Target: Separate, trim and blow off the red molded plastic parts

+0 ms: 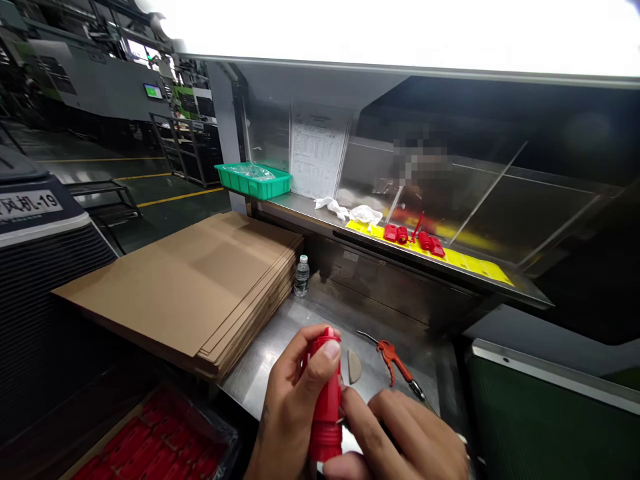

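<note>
My left hand (295, 400) is wrapped round a red plastic cylindrical part (326, 407), thumb across its upper end. The part stands nearly upright above the metal table, with ridged rings near its lower end. My right hand (400, 433) is closed at the part's lower right side, fingers bent against it. A thin bit of metal shows by the right fingertips, too small to name. Beyond the hands lie an orange air blow gun (395, 360) and a grey half-round piece (355, 367).
A stack of cardboard sheets (200, 280) fills the left, beside a water bottle (302, 277). Red parts (155, 440) fill a lined box below. The shelf holds a green tray (255, 183), white cloths (365, 214) and red pieces (433, 243). A green conveyor belt (545, 413) runs at right.
</note>
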{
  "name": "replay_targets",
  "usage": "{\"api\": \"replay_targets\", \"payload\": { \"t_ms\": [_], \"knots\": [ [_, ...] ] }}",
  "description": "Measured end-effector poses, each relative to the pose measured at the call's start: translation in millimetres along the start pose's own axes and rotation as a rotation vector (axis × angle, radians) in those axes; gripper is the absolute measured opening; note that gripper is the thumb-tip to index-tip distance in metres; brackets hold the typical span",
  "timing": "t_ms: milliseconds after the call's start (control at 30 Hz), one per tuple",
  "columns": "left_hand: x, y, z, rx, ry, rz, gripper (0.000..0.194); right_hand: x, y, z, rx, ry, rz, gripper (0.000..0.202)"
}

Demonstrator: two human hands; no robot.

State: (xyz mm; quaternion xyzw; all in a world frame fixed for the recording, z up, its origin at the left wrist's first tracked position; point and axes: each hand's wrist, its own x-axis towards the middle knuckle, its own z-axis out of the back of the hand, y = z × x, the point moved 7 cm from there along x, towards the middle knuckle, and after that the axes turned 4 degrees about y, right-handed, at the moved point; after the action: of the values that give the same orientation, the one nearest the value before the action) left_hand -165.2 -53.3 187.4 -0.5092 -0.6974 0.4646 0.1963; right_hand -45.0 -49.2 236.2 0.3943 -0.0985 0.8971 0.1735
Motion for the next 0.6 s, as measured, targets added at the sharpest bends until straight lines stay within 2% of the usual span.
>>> {"api": "replay_targets", "payload": {
  "t_ms": [167,300,367,433,500,600],
  "knots": [
    [-7.6,-4.2,1.7,0.069,-0.114,-0.044,0.037,1.9,2.1,-2.5,0.039,-0.193,-0.074,0.051],
    [-5.4,3.6,3.9,0.051,-0.108,-0.035,0.036,-5.3,3.8,-7.3,0.040,-0.186,-0.050,0.051],
    [-2.9,6.0,6.5,0.057,-0.101,-0.045,0.035,-10.3,-0.2,-12.1,0.072,-0.106,-0.054,0.051],
    [-0.4,6.1,8.4,0.079,-0.104,-0.064,0.035,-15.1,-6.0,-21.2,0.188,0.040,-0.084,0.048],
    [2.7,6.2,5.2,0.049,-0.069,-0.061,0.036,-20.3,-11.5,-31.5,0.423,0.179,-0.167,0.047],
    [9.0,6.3,-5.6,-0.078,0.021,-0.008,0.030,-30.8,-17.4,-42.4,0.796,0.245,-0.384,0.052]
  ]
}}
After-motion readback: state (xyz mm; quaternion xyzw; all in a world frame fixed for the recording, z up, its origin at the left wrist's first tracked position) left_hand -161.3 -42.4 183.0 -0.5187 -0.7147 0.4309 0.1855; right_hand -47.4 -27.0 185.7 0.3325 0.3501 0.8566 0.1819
